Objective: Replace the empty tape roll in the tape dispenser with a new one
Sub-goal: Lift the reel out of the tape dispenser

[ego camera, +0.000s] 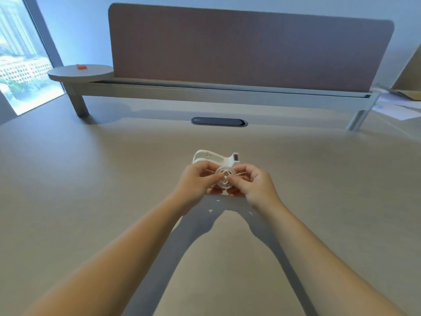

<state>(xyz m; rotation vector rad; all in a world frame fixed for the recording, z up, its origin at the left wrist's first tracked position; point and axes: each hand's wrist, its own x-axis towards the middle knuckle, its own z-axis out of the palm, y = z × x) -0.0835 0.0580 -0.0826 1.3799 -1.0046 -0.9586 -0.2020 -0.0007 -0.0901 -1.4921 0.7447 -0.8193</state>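
Note:
A white tape dispenser [217,157] lies on the beige desk [91,201], just beyond my hands. Both hands hold a small round white spool with a clear tape roll [224,177] between them, lifted slightly above the desk. My left hand [198,181] pinches its left side with thumb and fingers. My right hand [252,182] pinches its right side, thumb near the hub. The lower edge of the roll is hidden by my fingers.
A brown divider panel [250,46] stands on a raised shelf at the back. A dark cable slot [218,121] sits in the desk behind the dispenser. A round side shelf [79,73] holds a small red object [81,67]. Papers [398,108] lie at far right.

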